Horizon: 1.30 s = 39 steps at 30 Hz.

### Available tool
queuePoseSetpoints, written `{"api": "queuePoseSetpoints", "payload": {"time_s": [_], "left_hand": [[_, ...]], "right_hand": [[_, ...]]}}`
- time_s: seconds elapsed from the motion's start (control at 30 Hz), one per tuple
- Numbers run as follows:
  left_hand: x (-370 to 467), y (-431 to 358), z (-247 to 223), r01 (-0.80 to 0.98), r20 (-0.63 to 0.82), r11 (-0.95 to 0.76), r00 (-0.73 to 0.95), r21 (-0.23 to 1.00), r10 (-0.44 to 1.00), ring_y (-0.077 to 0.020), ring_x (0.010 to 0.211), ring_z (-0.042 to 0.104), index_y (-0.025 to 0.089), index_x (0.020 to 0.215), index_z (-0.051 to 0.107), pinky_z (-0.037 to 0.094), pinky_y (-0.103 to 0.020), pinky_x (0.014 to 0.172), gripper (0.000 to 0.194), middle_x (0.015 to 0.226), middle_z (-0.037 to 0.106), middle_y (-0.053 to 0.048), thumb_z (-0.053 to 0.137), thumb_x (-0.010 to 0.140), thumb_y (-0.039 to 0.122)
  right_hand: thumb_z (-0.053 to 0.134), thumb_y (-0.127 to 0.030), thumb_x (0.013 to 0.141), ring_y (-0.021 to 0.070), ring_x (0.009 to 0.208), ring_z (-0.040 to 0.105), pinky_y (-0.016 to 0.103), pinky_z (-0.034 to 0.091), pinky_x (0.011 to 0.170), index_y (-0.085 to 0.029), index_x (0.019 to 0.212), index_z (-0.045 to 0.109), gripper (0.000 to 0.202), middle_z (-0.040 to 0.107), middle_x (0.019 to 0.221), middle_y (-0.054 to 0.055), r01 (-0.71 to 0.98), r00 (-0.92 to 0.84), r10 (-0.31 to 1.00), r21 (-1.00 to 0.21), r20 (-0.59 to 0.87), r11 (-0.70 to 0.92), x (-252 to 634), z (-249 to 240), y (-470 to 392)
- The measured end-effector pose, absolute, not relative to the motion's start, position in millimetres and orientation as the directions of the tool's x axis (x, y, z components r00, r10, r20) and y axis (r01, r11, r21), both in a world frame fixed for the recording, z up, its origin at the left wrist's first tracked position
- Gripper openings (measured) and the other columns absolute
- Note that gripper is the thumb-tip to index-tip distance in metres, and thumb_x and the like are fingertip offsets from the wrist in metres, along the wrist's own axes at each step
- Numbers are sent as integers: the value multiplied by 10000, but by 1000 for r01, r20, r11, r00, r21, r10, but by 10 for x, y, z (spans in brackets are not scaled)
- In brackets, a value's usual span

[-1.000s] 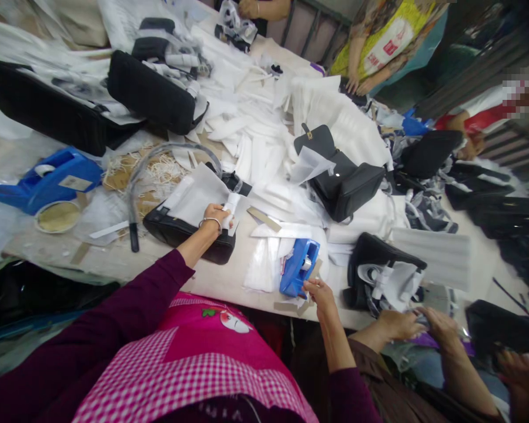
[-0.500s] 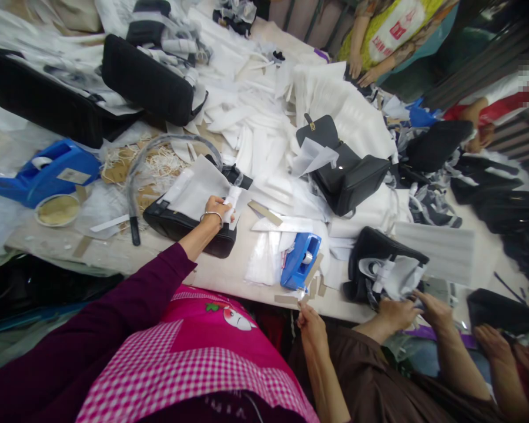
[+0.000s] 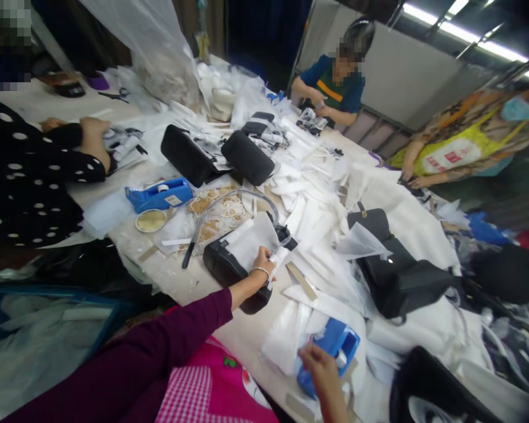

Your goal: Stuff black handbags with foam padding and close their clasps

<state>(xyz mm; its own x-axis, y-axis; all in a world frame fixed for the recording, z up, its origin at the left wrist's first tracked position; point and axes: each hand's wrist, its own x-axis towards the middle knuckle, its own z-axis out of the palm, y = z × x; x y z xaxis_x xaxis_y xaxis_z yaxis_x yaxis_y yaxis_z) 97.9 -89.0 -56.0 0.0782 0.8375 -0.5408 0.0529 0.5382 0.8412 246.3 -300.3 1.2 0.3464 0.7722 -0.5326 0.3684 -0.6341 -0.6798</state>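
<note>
A black bag (image 3: 216, 258) with white sheet material over it lies near the table's front edge. My left hand (image 3: 264, 267), with a bracelet at the wrist, is closed round a white wrapped piece (image 3: 278, 257) at the bag's right side. My right hand (image 3: 320, 358) is over the blue tape dispenser (image 3: 346, 338), its fingers bent together; whatever they hold is too small and blurred to make out. A clear-wrapped strap (image 3: 198, 226) arches behind the bag.
Another blue tape dispenser (image 3: 158, 195) and a round tub (image 3: 150, 221) are at the left. Black bags (image 3: 248, 158) and white sheets cover the table behind. An open black bag (image 3: 392, 270) lies at right. Other people work around the table.
The view has swung up and left, showing more people. My right hand has moved from the table's front edge to over the blue dispenser. My left hand keeps its grip.
</note>
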Motion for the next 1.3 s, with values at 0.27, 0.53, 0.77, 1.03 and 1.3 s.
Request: {"api": "queuePoseSetpoints", "payload": {"time_s": [0.27, 0.53, 0.77, 1.03, 1.3], "left_hand": [[930, -937, -468, 166, -516, 498, 90, 851, 852, -69, 361, 445, 255, 1193, 325, 318, -186, 355, 439, 706, 523, 48, 545, 815, 219], [906, -927, -445, 303, -455, 409, 96, 860, 885, -113, 361, 429, 212, 1171, 390, 340, -237, 437, 358, 552, 470, 67, 526, 849, 290], [915, -926, -514, 333, -442, 384, 116, 861, 890, -130, 421, 467, 208, 1000, 481, 358, -249, 491, 164, 591, 501, 36, 508, 841, 236], [918, -935, -466, 309, -458, 410, 101, 858, 883, -119, 429, 465, 220, 1013, 449, 355, -235, 462, 182, 608, 479, 47, 502, 840, 234], [928, -930, -371, 308, -448, 399, 103, 863, 888, -131, 334, 450, 212, 1109, 399, 338, -236, 436, 251, 458, 455, 84, 455, 865, 235]], "right_hand": [[622, -343, 574, 95, 478, 391, 245, 295, 500, -163, 556, 598, 183, 503, 471, -24, 349, 82, 868, -802, -489, -485, 2132, 96, -754], [578, -257, 566, 81, 416, 368, 242, 273, 455, -137, 500, 606, 140, 501, 428, -13, 628, 89, 791, -582, -605, -516, 2173, -211, -598], [579, -238, 592, 112, 479, 465, 243, 328, 509, -152, 482, 609, 142, 542, 436, 7, 688, 96, 811, -550, -578, -473, 2151, -154, -589], [586, -271, 666, 114, 480, 482, 241, 334, 520, -150, 511, 618, 199, 544, 440, 5, 771, 54, 839, -512, -541, -380, 2196, -171, -594], [605, -492, 710, 159, 543, 549, 252, 309, 491, -181, 519, 623, 365, 594, 526, 51, 871, 198, 879, -333, -434, -360, 2036, -61, -643]]}}
